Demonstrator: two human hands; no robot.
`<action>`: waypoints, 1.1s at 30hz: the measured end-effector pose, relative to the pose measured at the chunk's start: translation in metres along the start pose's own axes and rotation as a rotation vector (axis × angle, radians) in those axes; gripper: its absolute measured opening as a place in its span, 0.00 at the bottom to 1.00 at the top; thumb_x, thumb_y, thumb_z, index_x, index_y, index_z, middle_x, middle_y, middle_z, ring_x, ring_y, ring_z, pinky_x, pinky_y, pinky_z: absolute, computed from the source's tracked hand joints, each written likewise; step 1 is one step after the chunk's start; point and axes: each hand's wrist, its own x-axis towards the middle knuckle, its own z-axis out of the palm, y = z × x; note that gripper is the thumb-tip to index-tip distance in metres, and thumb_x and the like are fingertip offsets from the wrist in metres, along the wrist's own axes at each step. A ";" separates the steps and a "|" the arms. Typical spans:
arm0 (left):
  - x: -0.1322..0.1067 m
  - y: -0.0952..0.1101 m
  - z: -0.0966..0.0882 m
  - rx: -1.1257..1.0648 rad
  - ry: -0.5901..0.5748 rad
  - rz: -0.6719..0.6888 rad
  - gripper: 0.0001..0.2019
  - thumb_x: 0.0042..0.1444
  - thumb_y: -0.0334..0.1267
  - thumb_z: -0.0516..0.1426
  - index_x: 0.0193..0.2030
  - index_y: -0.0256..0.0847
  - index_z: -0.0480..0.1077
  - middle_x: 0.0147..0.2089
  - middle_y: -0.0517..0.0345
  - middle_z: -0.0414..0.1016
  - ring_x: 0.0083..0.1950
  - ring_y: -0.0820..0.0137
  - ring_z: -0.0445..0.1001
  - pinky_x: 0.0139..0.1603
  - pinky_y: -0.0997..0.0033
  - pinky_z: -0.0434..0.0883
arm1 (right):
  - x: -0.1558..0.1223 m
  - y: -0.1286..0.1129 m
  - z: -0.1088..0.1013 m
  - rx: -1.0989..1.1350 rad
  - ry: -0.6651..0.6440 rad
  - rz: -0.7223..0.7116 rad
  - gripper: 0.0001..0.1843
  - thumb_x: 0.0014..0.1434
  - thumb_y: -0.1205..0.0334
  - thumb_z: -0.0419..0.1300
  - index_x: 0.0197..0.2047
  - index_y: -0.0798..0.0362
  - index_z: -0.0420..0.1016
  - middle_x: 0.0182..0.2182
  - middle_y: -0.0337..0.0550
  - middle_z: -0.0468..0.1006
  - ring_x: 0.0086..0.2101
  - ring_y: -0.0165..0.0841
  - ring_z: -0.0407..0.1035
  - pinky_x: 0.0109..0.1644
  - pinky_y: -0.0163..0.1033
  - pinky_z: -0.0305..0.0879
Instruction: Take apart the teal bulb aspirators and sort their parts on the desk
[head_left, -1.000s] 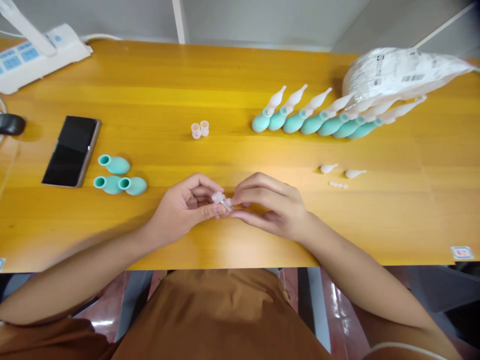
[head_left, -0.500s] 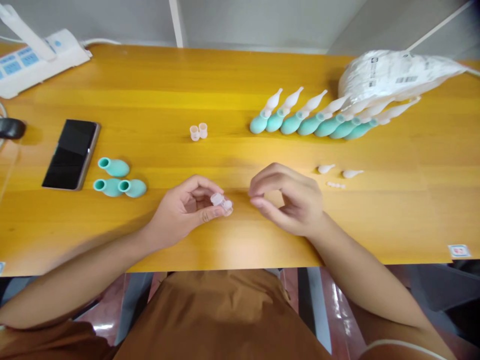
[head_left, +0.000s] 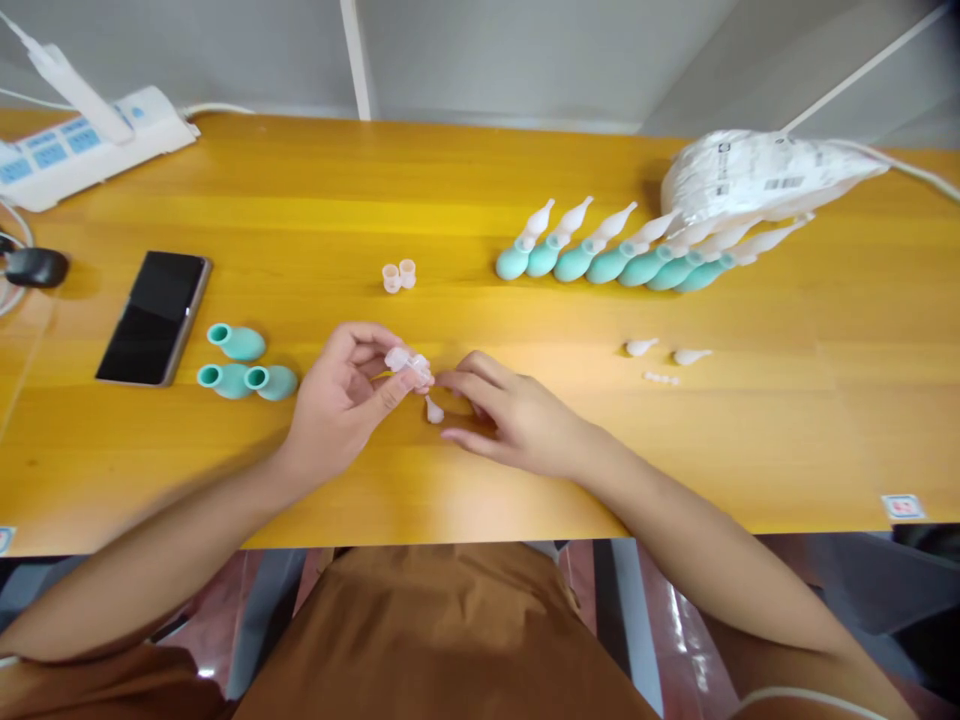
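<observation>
Approx. mid-way, we judge. Seven bulb aspirators [head_left: 574, 264] stand in a row, far side, R of centre: ea. a teal bulb w/ whitish nozzle fitted; these look done. Left apart: three loose teal bulbs [head_left: 238, 343] by the phone [head_left: 154, 315], mouths open, no nozzles; two clear collars [head_left: 391, 281] side by side, beyond the hands; two small teardrop tips [head_left: 640, 347] out R, w/ a short line of tiny pale beads [head_left: 661, 379] just nearer us.

Our L hand [head_left: 330, 400] has a translucent fitting [head_left: 401, 360] pinched btwn thumb & fingers. R hand [head_left: 525, 415] is right beside it, thumb & forefinger apart, no obj. seen btwn them; can't tell if a fingertip touches the fitting. Third teardrop piece [head_left: 435, 411] is btwn the hands, just below the fitting; can't tell if it touches.

Materials: bulbs matte, prob. soft silicone, round-bellied, short wide necks. Nozzles milky, tapering to a thin end. Fitting glassy, lumpy outline, parts too small to make out. Collars cup-shaped, semi-clear. Table [head_left: 750, 450] glossy, yellow-brown wood grain. Plastic bag [head_left: 750, 175] behind row: white, crinkled, shiny, printed.
</observation>
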 end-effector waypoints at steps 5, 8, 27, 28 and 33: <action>-0.003 -0.002 0.002 0.030 -0.031 0.032 0.14 0.70 0.40 0.72 0.52 0.44 0.73 0.50 0.55 0.88 0.53 0.65 0.91 0.60 0.62 0.88 | 0.003 -0.002 0.014 -0.123 0.003 -0.072 0.18 0.82 0.50 0.61 0.64 0.51 0.80 0.53 0.54 0.80 0.43 0.40 0.81 0.50 0.48 0.83; -0.004 -0.004 0.002 0.037 -0.057 0.034 0.10 0.70 0.37 0.71 0.52 0.44 0.76 0.51 0.56 0.89 0.52 0.67 0.91 0.58 0.66 0.87 | 0.004 -0.002 0.016 -0.190 0.014 -0.122 0.16 0.82 0.51 0.61 0.60 0.52 0.82 0.51 0.53 0.81 0.44 0.40 0.80 0.50 0.47 0.83; 0.003 -0.006 -0.004 -0.044 -0.064 -0.121 0.13 0.64 0.39 0.76 0.47 0.43 0.78 0.53 0.52 0.90 0.51 0.67 0.89 0.56 0.64 0.87 | 0.004 0.003 0.000 0.561 0.418 0.255 0.07 0.75 0.57 0.70 0.52 0.47 0.88 0.50 0.47 0.81 0.44 0.35 0.85 0.44 0.40 0.88; 0.003 -0.007 -0.004 -0.074 -0.066 -0.126 0.13 0.64 0.38 0.76 0.47 0.42 0.78 0.53 0.53 0.90 0.49 0.68 0.89 0.55 0.65 0.88 | 0.004 0.002 -0.001 0.620 0.429 0.253 0.07 0.74 0.56 0.71 0.52 0.46 0.89 0.50 0.47 0.82 0.46 0.36 0.85 0.44 0.41 0.88; 0.003 -0.010 -0.004 -0.095 -0.089 -0.187 0.13 0.62 0.39 0.77 0.46 0.42 0.80 0.47 0.54 0.90 0.46 0.67 0.90 0.55 0.63 0.89 | 0.007 -0.006 -0.007 0.630 0.463 0.167 0.04 0.71 0.57 0.77 0.47 0.44 0.91 0.47 0.45 0.89 0.50 0.38 0.85 0.53 0.45 0.86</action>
